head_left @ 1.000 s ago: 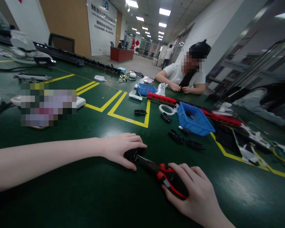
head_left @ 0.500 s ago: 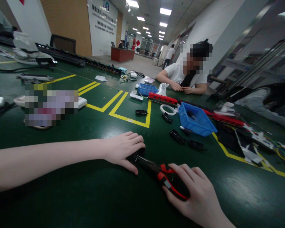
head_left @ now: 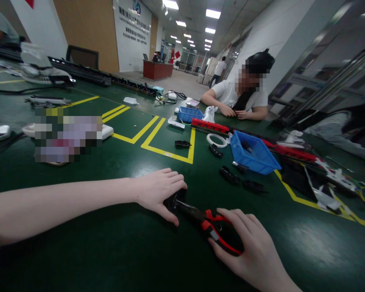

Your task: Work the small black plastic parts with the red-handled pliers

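Note:
My left hand [head_left: 162, 192] is closed over a small black part [head_left: 172, 201] on the green table, mostly hidden under its fingers. From the right, my right hand [head_left: 249, 247] grips red-and-black needle-nose pliers [head_left: 211, 227] by the handles. The jaws reach to the black part beside my left thumb; whether they pinch it I cannot tell. Beyond my hands lie similar black parts, among them one inside the yellow tape outline [head_left: 182, 144] and one farther right [head_left: 229, 174].
A blue bin [head_left: 255, 156] stands at the right, near a white ring-shaped coil [head_left: 217, 140] and a long red rail [head_left: 211, 125]. Across the table sits a person in a white shirt [head_left: 249, 101]. Papers and wires lie at the far right; a white device [head_left: 108, 131] is on the left.
The view has shifted very slightly, so the table items appear a little farther right. My hands, the pliers and the black part keep nearly the same arrangement.

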{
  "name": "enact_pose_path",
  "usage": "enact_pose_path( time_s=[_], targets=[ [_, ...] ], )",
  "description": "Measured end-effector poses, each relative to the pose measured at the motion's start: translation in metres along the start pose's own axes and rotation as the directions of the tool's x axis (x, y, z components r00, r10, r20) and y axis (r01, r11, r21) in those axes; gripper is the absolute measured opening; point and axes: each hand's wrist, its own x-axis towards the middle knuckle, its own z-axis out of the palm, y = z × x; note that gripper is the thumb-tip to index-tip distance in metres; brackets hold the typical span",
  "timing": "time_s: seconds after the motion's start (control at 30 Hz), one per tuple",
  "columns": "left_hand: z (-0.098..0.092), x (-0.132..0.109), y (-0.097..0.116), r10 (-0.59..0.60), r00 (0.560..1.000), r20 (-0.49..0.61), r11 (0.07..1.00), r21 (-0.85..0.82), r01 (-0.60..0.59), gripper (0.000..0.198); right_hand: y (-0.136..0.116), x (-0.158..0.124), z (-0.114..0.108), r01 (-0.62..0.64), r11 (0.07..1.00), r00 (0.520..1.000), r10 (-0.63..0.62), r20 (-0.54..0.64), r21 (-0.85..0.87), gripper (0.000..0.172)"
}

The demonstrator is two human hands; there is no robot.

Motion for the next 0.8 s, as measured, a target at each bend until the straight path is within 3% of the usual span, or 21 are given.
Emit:
enact_pose_path(
  time_s=[0.23, 0.43, 0.8],
  targets=[
    [-0.0014, -0.0005, -0.0008, -0.006, 1.000, 0.025, 0.999, -0.051, 0.007, 0.076, 0.0017, 0.0009, 0.0000, 0.034, 0.999, 0.997, -0.035, -0.073, -0.005, 0.047],
    [-0.0022, -0.0010, -0.0011, -0.017, 0.999, 0.036, 0.996, -0.082, 0.020, 0.075, 0.0045, -0.0018, 0.0000, 0.035, 0.999, 0.994, -0.038, -0.102, -0.037, 0.064],
    [-0.0009, -0.0015, -0.0016, -0.035, 0.999, 0.027, 0.989, -0.143, 0.038, 0.077, 0.0093, -0.0017, 0.0001, -0.011, 0.997, 0.997, 0.006, -0.071, -0.073, 0.052]
  ],
)
